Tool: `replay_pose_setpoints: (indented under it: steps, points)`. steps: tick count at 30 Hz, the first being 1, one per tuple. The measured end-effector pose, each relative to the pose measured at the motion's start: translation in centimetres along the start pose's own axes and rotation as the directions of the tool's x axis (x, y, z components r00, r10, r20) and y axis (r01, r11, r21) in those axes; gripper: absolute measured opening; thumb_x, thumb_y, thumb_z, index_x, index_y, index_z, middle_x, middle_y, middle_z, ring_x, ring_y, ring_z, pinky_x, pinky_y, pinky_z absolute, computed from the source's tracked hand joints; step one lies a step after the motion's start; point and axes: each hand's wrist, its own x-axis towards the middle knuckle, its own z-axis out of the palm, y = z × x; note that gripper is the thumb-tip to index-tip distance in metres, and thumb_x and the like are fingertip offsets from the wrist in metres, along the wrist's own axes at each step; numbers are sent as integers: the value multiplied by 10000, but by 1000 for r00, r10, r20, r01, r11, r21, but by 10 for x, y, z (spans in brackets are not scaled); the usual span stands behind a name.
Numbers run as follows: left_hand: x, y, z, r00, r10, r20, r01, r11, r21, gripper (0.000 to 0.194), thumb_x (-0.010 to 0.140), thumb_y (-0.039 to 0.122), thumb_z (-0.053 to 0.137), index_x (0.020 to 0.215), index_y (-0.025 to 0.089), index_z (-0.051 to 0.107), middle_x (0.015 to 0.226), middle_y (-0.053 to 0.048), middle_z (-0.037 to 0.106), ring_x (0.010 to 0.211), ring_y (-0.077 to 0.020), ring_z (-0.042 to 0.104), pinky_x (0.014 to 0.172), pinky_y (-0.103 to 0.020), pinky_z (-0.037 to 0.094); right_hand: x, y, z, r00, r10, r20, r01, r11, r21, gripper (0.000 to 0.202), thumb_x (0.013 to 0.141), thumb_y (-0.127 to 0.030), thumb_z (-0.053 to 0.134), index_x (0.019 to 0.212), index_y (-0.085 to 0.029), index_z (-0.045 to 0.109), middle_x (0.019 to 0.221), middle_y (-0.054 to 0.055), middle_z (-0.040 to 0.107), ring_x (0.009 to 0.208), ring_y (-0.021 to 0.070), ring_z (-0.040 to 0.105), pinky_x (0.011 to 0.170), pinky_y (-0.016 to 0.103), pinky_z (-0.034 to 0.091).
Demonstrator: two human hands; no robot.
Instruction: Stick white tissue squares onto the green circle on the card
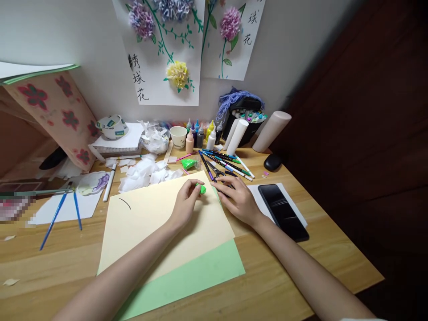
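My left hand (187, 200) pinches a small lump of bright green clay (202, 189) between thumb and fingers, above the cream sheet of paper (143, 232). That sheet bears one short dark curved line and overlaps a light green sheet (197, 269). My right hand (239, 200) is beside the right edge of the cream sheet, its fingers apart and bent over the scissors (218, 171) and pens (230, 161). Whether its fingertips touch the scissors cannot be made out. More green clay in a clear wrapper (190, 164) lies beyond my left hand.
A black phone (284, 211) rests on white paper at right, with a black mouse (272, 162) behind it. Paint bottles (199, 137), a paper cup (178, 136) and white rolls (238, 137) stand along the wall. Crumpled tissue (143, 174) and blue brushes (55, 218) are left.
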Motion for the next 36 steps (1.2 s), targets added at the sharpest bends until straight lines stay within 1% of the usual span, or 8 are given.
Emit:
replay_pose_setpoints:
  steps: [2, 5, 8, 12, 15, 24, 32, 36]
  points:
    - [-2, -1, 0, 1000, -29, -12, 29, 1000, 12, 202, 881, 352, 400, 870, 187, 515, 738, 16, 482, 671, -106, 473, 625, -230, 424, -1, 2, 1, 1000, -17, 7, 17, 1000, 2, 422, 885, -170, 484, 1283, -308, 513, 1119, 72, 566, 944, 205, 529, 853, 392, 449]
    - [-3, 1, 0, 996, -81, 39, 82, 997, -9, 284, 883, 433, 374, 806, 190, 500, 689, 29, 434, 614, -96, 420, 571, -214, 382, -2, 2, 3, 998, -56, 33, 57, 998, -10, 463, 883, -154, 479, 1314, -324, 480, 1086, 67, 560, 885, 192, 522, 817, 369, 451]
    - [-2, 4, -1, 986, -146, 75, 149, 988, -30, 308, 807, 491, 506, 811, 183, 522, 666, 36, 435, 594, -89, 412, 549, -201, 367, -1, 0, 3, 992, -97, 77, 104, 990, -95, 498, 885, -157, 467, 1352, -325, 436, 1062, 76, 560, 893, 205, 521, 797, 360, 451]
    - [0, 5, -1, 975, -219, 43, 222, 968, -114, 332, 714, 478, 638, 824, 175, 563, 614, 60, 412, 530, -61, 367, 503, -183, 308, 1, 0, 0, 980, -152, 129, 181, 951, -251, 522, 884, -150, 462, 1374, -320, 406, 1057, 84, 575, 913, 222, 525, 786, 359, 443]
    - [1, 8, -2, 961, -273, 49, 277, 949, -151, 347, 684, 458, 678, 856, 168, 595, 580, 71, 387, 484, -44, 326, 468, -180, 256, 1, 2, -3, 964, -206, 166, 250, 916, -313, 516, 895, -132, 450, 1377, -313, 404, 1067, 83, 593, 917, 215, 527, 792, 344, 439]
    - [8, 24, -6, 941, -338, 34, 338, 941, -5, 421, 580, 426, 752, 845, 108, 677, 581, 15, 521, 478, -48, 346, 458, -199, 257, 1, 8, -8, 940, -247, 237, 317, 889, -331, 494, 935, -136, 403, 1388, -331, 370, 1096, 68, 612, 939, 194, 520, 809, 332, 430]
    - [11, 34, -13, 910, -415, -2, 410, 898, 160, 279, 616, 303, 721, 825, 118, 720, 688, -33, 643, 512, -64, 402, 487, -210, 282, 0, 7, -2, 926, -261, 273, 347, 872, -344, 465, 941, -121, 383, 1373, -293, 406, 1080, 66, 618, 921, 180, 518, 808, 317, 428]
    - [13, 38, -18, 903, -429, 2, 418, 882, 216, 219, 604, 248, 720, 784, 123, 726, 659, -12, 640, 499, -60, 384, 497, -218, 272, 1, 6, -1, 920, -286, 268, 369, 864, -342, 459, 936, -101, 378, 1360, -266, 430, 1068, 70, 621, 872, 179, 508, 785, 313, 422]
